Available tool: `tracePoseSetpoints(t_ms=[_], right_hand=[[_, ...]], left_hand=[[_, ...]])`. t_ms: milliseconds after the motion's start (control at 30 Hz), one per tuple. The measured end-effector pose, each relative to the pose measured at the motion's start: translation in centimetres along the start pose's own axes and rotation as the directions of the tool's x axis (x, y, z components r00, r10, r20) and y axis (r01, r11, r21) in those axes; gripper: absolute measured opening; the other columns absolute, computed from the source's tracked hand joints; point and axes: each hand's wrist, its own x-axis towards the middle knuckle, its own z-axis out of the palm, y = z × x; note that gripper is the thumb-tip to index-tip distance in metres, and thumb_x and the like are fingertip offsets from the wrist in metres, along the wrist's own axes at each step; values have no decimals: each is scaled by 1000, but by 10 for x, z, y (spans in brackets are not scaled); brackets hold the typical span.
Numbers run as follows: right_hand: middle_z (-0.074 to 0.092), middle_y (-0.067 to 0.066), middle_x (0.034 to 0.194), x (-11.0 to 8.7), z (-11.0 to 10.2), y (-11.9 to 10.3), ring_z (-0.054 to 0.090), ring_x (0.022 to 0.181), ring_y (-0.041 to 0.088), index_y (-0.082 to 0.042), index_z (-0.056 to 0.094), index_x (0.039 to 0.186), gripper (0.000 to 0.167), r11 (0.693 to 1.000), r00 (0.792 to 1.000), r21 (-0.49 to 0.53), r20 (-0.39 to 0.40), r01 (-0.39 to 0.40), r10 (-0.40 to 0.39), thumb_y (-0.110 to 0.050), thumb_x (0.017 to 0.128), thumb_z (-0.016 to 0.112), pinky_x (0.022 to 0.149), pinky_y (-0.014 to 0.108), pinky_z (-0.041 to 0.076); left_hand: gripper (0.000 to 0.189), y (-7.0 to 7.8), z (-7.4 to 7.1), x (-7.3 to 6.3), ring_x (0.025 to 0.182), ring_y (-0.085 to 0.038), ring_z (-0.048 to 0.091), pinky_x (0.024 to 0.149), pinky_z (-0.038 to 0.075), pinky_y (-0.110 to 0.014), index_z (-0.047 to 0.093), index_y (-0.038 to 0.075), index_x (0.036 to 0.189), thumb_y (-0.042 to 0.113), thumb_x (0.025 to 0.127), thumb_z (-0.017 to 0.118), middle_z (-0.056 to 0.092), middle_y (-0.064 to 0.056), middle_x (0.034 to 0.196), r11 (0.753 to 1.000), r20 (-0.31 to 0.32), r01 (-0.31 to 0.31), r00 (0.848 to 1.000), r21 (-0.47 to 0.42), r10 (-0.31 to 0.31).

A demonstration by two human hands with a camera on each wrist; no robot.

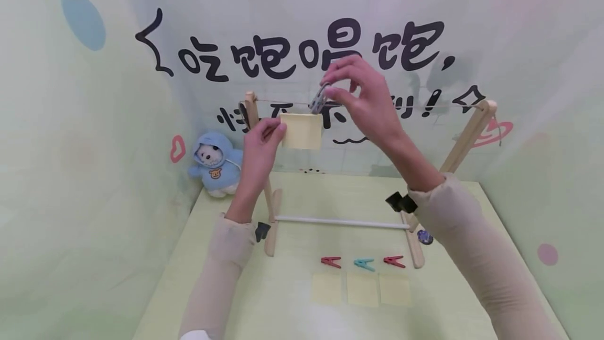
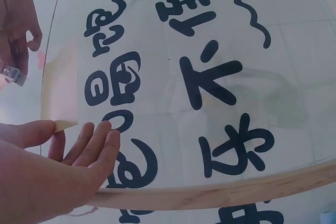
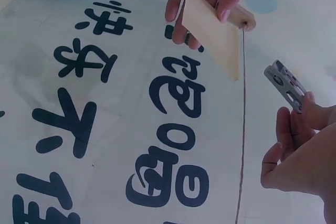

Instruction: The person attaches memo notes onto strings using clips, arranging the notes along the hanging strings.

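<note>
Backdrop wall [image 1: 302, 4]: black chars "吃饱喝饱,"; lower line partly hidden.

Both arms are raised, left hand [image 1: 261, 143] pinching with thumb and fingers, right hand [image 1: 363, 96] pinching higher.

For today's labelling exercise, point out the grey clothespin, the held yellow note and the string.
grey clothespin [image 1: 318, 99], head view, its body.
yellow note [image 1: 302, 131], head view, its centre.
string [image 3: 242, 129], right wrist view, mid-length.

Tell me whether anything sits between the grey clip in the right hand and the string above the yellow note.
Nothing visible does. The grey clip in the right hand is at the string, just above the yellow note that the left hand holds.
</note>
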Motion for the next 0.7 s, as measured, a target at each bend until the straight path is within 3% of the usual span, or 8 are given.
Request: tracePoseSetpoints(t_ms=[200,433,700], right_hand=[[70,11,120,26,5,5,59,115,12,7,79,109,11,997,998,-25,-3,-66,66,3,99,78,88,26,41],[72,13,124,31,17,9,60,121,21,5,80,108,10,993,996,-105,67,-57,65,2,99,77,92,30,39],[70,18,123,31,29,10,62,128,28,8,79,108,11,991,990,-132,133,-22,40,6,98,76,120,33,41]], left_hand=[[29,3,10,7,137,-32,66,119,51,-38,67,-10,133,10,112,64,68,-25,142,999,-38,-27,999,-23,26],[26,5,15,8,136,-33,67,117,52,-39,67,-10,129,9,112,63,68,-26,139,997,-78,-60,995,-42,56],[26,8,16,10,135,-32,68,116,53,-40,66,-12,129,9,113,61,67,-26,138,996,-79,-77,994,-43,73]])
